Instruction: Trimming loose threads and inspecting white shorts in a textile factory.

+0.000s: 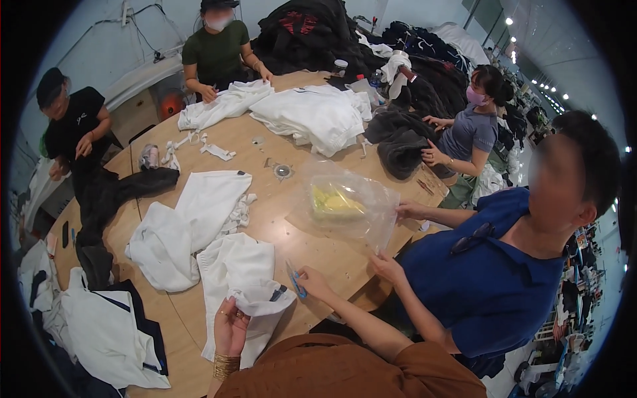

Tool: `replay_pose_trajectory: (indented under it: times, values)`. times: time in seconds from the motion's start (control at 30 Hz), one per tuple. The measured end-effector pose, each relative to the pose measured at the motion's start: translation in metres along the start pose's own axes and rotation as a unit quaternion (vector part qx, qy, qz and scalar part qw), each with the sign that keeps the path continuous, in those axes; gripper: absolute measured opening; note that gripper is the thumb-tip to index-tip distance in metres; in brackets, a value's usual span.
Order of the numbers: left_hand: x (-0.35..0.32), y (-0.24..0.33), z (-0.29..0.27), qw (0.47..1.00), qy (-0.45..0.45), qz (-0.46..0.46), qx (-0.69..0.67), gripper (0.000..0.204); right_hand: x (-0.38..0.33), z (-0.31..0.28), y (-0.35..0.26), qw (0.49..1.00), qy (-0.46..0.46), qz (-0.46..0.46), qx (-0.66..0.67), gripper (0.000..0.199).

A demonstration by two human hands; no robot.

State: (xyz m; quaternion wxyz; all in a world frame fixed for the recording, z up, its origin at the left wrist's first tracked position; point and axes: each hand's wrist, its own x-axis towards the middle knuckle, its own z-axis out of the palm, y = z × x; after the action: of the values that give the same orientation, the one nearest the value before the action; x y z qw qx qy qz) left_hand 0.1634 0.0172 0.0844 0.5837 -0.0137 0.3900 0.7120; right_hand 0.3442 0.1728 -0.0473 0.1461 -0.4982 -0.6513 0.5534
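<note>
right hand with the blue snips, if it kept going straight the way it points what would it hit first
The right hand points its blue snips up and left over the table. First in that line is probably the white garment beside the tips, though depth is hard to judge from above.

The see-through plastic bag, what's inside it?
Inside the clear plastic bag lies something yellow and folded, maybe cloth. Crinkles and glare blur it, so what it is exactly, and anything beneath it, can't be seen.

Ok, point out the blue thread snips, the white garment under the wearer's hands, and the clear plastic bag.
blue thread snips [294, 279], head view, on the blades.
white garment [233, 265], head view, on its bare upper fold.
clear plastic bag [375, 199], head view, on its transparent right side.
</note>
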Motion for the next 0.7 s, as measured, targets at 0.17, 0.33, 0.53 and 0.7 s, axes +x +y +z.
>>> replay_pose_trajectory:
  times: [0.17, 0.33, 0.53, 0.7]
  values:
    - [-0.009, 0.0, 0.018, 1.0, -0.014, 0.006, 0.016, 0.016, -0.034, -0.02, -0.051, 0.972, -0.046, 0.033, 0.229, 0.019]
    - [-0.008, 0.003, 0.028, 0.998, 0.02, 0.022, 0.058, 0.013, -0.078, -0.03, -0.133, 0.941, -0.132, 0.026, 0.311, 0.016]
    - [-0.019, 0.008, 0.036, 0.998, -0.016, 0.023, 0.061, 0.014, -0.104, -0.028, -0.175, 0.942, -0.232, -0.011, 0.242, 0.013]
    - [-0.026, 0.014, 0.041, 0.995, -0.024, 0.056, 0.073, 0.014, -0.111, -0.023, -0.177, 0.965, -0.2, -0.065, 0.156, 0.018]
